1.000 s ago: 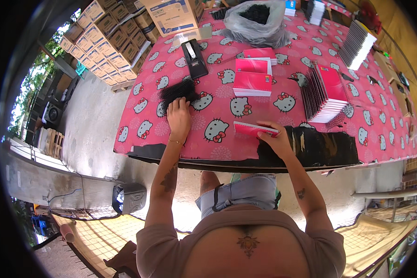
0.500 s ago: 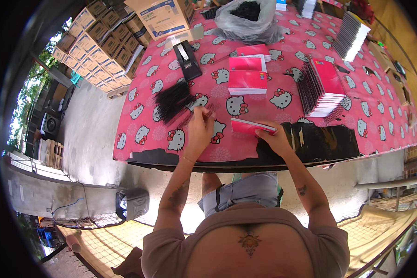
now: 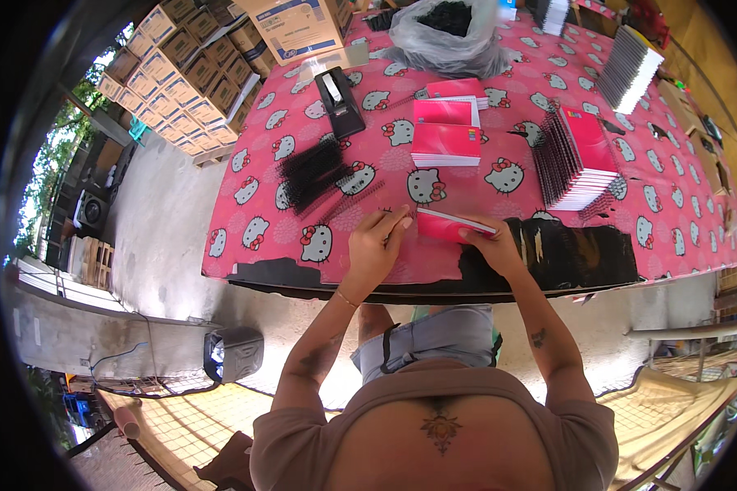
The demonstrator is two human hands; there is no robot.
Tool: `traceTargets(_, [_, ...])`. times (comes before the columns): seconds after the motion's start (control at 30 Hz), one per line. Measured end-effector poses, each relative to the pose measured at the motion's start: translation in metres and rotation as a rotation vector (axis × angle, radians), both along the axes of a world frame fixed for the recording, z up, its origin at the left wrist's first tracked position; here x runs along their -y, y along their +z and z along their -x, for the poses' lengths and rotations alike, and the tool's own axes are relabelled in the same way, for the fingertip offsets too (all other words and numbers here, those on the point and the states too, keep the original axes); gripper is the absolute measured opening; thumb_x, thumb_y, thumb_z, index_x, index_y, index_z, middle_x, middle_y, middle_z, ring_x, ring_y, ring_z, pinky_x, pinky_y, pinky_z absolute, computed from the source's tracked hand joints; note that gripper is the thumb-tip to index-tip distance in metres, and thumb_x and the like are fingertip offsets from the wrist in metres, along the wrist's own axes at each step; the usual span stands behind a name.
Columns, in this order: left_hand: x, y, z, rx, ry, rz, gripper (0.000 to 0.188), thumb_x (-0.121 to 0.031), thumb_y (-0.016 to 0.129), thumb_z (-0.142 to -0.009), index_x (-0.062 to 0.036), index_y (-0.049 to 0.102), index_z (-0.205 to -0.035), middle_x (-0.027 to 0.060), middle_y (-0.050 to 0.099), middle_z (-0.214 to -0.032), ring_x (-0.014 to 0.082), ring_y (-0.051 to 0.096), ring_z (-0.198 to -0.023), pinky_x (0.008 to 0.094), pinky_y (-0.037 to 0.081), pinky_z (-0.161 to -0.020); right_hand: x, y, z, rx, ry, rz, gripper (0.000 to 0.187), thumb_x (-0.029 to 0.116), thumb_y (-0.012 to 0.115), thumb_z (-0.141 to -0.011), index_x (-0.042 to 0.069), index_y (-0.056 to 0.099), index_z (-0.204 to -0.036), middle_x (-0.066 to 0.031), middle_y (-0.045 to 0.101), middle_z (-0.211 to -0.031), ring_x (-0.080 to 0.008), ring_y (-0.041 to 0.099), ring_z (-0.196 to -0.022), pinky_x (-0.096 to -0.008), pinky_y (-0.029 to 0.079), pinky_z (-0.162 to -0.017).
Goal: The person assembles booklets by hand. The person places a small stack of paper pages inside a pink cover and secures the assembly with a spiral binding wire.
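Main change: the left hand (image 3: 375, 245) is off the pile of black spiral binding coils (image 3: 309, 173), where it was a second ago, and now sits just beside the left end of the pink notebook (image 3: 446, 228). Its fingers are curled with the tips close together. Cannot tell whether that grip has a coil in it; anything there is too thin and blurred.

Right hand (image 3: 493, 245) is little changed: its grip is closed on the notebook's right end, thumb on the near side. Notebook is held tilted over the front part of the pink, cat-printed surface (image 3: 418, 267), pale page edges along its upper side.

With the left hand gone, the pile shows in full, and a few loose coils (image 3: 356, 202) lie spread out on its right. Unmoved on the surface: the small stacks of pink notebooks (image 3: 446, 146) beyond the hands, the coil-edged notebook stack (image 3: 585, 151) to the right, the black tape dispenser (image 3: 341, 105) behind the pile.

Meaning for the work, as judged: attention passes from the coil supply to this one notebook, both hands now meeting at it.
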State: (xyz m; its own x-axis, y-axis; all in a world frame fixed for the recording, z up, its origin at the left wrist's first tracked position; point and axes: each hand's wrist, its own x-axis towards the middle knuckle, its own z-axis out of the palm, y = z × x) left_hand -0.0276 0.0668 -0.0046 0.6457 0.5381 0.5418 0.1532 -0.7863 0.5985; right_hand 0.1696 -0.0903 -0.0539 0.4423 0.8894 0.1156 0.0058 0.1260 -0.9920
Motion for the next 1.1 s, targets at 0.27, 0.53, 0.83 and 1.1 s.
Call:
traceTargets(0.27, [-0.004,-0.004,-0.004,0.054,-0.031,-0.006,0.019,-0.005,0.074,-0.087,-0.0026,0.07,-0.106,0.0094,0.065,-0.087,0.018,0.064,-0.066,0.0291,0.048,-0.055,0.002,0.007,0.001,0.056,0.015,-0.007,0.029,0.005,0.068,-0.095,0.001,0.068,-0.124,0.0,0.07,-0.106,-0.0063,0.06,-0.092,-0.0223,0.051,-0.081])
traceTargets(0.53, [-0.012,0.014,0.002,-0.08,-0.173,0.036,0.018,-0.004,0.074,-0.087,-0.0031,0.065,-0.103,0.0092,0.062,-0.091,0.0187,0.065,-0.067,0.0295,0.049,-0.057,0.015,0.007,0.0,0.085,0.019,0.046,0.027,0.006,0.071,-0.092,-0.001,0.07,-0.117,-0.0025,0.072,-0.103,-0.0081,0.061,-0.095,-0.0245,0.049,-0.085])
traceTargets(0.83, [-0.012,0.017,0.005,-0.121,-0.323,0.016,0.028,-0.014,0.072,-0.09,-0.0053,0.066,-0.116,0.0128,0.065,-0.088,0.0277,0.063,-0.071,0.0358,0.049,-0.062,0.021,0.019,0.002,0.095,0.067,0.034,0.025,0.004,0.07,-0.091,-0.002,0.07,-0.116,-0.0042,0.072,-0.103,-0.0088,0.06,-0.095,-0.0255,0.049,-0.087])
traceTargets(1.1, [-0.009,0.028,0.002,-0.23,-0.386,0.033,0.033,-0.02,0.072,-0.09,-0.0056,0.064,-0.119,0.0135,0.061,-0.099,0.0314,0.064,-0.082,0.0401,0.05,-0.066,0.026,0.023,0.01,0.148,0.036,-0.052,0.025,0.003,0.07,-0.092,-0.001,0.07,-0.116,-0.0053,0.07,-0.106,-0.01,0.06,-0.094,-0.0249,0.049,-0.086])
